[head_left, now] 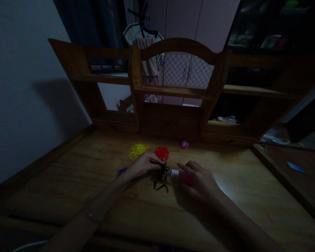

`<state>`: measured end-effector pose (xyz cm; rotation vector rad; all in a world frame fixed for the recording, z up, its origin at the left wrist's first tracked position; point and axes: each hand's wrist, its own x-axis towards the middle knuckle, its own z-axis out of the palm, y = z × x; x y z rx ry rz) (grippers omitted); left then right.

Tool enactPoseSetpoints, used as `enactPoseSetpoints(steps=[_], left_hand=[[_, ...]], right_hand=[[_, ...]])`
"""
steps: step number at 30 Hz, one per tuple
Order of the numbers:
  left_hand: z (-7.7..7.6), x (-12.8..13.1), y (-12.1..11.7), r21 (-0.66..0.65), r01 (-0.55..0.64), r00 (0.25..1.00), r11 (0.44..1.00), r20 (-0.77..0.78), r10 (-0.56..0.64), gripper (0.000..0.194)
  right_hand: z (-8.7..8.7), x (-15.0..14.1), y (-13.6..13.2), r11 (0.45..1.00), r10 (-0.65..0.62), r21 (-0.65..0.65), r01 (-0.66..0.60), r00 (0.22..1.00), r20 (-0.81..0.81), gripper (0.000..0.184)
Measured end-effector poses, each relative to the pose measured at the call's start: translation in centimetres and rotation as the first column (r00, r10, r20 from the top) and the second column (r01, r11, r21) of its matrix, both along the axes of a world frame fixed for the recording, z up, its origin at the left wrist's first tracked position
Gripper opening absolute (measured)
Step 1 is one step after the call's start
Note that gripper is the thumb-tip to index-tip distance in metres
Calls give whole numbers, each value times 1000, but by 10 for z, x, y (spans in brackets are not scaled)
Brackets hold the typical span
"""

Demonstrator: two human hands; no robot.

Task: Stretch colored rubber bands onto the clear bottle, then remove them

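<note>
My right hand point(199, 178) is closed around a small clear bottle with a white label point(174, 173) and a pink end point(186, 177). The bottle lies roughly sideways, its clear end pointing left at a pile of black strips point(161, 174). From the other side my left hand point(145, 163) reaches in, fingers together on the black pieces by the bottle's mouth; exactly what they pinch is dim. Behind them are a heap of small red pieces point(162, 153) and a heap of small yellow pieces point(138, 150). Something blue point(123, 170) is partly hidden behind my left forearm.
A small pink object, perhaps a cap point(184, 144), rests on the wooden desk point(107, 203) behind the bottle. A wooden shelf unit point(173, 91) lines the desk's back edge. A wall point(28, 105) borders the left side. The lighting is dim.
</note>
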<state>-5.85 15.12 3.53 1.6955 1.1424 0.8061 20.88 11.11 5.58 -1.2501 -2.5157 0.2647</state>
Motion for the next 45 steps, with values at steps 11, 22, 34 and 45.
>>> enactPoseSetpoints(steps=[11, 22, 34, 45], left_hand=[[-11, 3, 1, -111, -38, 998, 993, 53, 44, 19], [-1, -3, -2, -162, 96, 995, 982, -20, -100, 31], [5, -3, -3, -121, 207, 978, 971, 22, -205, 21], [2, 3, 1, -202, 41, 987, 979, 161, -9, 28]], right_hand=[[1, 2, 2, 1000, 15, -8, -15, 1000, -6, 55], [1, 8, 6, 1000, 5, -6, -5, 1000, 31, 53], [2, 10, 8, 998, 54, 43, -54, 998, 10, 54], [4, 9, 5, 998, 41, 46, -39, 999, -35, 57]])
